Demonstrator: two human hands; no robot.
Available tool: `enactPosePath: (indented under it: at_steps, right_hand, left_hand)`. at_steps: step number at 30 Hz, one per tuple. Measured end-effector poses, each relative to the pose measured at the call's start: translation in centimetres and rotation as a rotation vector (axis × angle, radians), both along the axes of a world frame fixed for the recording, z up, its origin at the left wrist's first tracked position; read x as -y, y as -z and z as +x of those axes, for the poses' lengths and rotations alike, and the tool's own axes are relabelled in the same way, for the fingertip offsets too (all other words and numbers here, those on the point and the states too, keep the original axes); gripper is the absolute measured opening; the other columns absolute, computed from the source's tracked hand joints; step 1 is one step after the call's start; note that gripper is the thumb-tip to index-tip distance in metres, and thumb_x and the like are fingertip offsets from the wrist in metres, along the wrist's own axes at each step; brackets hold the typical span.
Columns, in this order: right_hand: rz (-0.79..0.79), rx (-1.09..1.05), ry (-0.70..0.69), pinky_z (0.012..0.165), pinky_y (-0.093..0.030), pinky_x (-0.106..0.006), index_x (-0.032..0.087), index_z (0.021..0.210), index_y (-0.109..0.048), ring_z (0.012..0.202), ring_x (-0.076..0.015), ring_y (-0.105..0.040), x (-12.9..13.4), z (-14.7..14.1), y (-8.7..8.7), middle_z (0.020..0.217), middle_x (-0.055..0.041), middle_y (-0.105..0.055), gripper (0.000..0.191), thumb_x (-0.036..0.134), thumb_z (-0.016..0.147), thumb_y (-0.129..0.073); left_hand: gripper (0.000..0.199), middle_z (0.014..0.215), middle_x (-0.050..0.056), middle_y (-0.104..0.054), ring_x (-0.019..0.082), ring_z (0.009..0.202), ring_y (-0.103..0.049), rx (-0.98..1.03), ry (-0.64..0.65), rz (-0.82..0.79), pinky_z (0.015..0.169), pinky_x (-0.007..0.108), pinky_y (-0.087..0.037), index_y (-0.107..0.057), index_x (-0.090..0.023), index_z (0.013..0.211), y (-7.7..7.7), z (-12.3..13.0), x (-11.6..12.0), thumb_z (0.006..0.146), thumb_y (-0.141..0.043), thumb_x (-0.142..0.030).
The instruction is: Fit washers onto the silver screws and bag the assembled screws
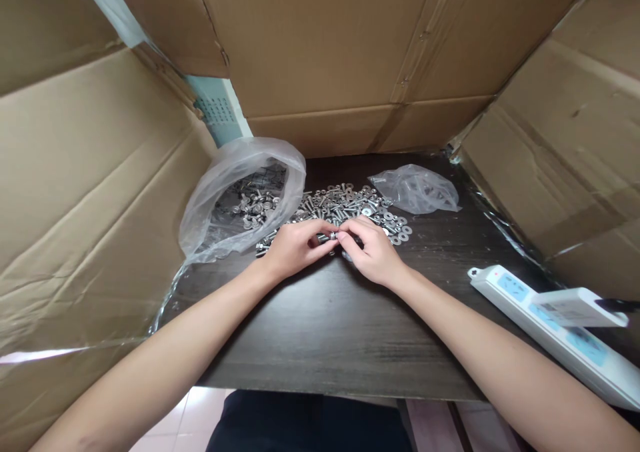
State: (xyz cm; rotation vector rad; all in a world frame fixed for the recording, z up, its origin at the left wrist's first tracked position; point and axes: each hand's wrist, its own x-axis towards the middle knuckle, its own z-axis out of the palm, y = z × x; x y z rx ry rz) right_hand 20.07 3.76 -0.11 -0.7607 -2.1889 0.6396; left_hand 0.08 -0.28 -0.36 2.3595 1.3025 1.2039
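Observation:
My left hand (295,247) and my right hand (367,251) meet fingertip to fingertip over a dark wooden table (320,332). Between the fingertips sits a small metal bolt (327,237), pinched from both sides. Just behind the hands lies a loose pile of silver bolts and washers (350,205). To the left an open clear plastic bag (240,199) holds more of the same metal parts.
A crumpled empty plastic bag (417,189) lies at the back right. A white power strip (555,329) with a plug in it rests at the table's right edge. Cardboard sheets (90,185) wall in the table on the left, back and right.

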Motion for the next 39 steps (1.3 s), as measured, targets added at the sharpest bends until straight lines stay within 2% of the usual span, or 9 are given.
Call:
enactPosePath:
  at_steps: [16,39]
  right_hand:
    - [0.021,0.034,-0.015,0.074,-0.042,-0.036,0.022,0.08,-0.055,0.079,-0.0215,-0.054,0.04,-0.05,-0.04,0.076,-0.0037,-0.061,0.024,0.024,0.103,-0.047]
    - [-0.007,0.023,-0.009,0.076,-0.045,-0.037,0.022,0.086,-0.059,0.083,-0.0224,-0.057,0.06,0.05,-0.11,0.082,-0.0041,-0.064,0.015,0.023,0.099,-0.051]
  left_hand:
    - [0.013,0.081,-0.001,-0.076,0.008,0.056,-0.064,0.003,0.008,-0.032,0.059,0.018,-0.049,-0.072,-0.017,0.101,-0.1,0.02,0.01,0.093,-0.068,-0.027]
    - [0.011,0.082,-0.002,-0.075,0.008,0.058,-0.064,0.011,-0.013,-0.039,0.059,0.018,-0.048,-0.07,-0.018,0.099,0.0,-0.02,0.03,0.09,-0.071,-0.024]
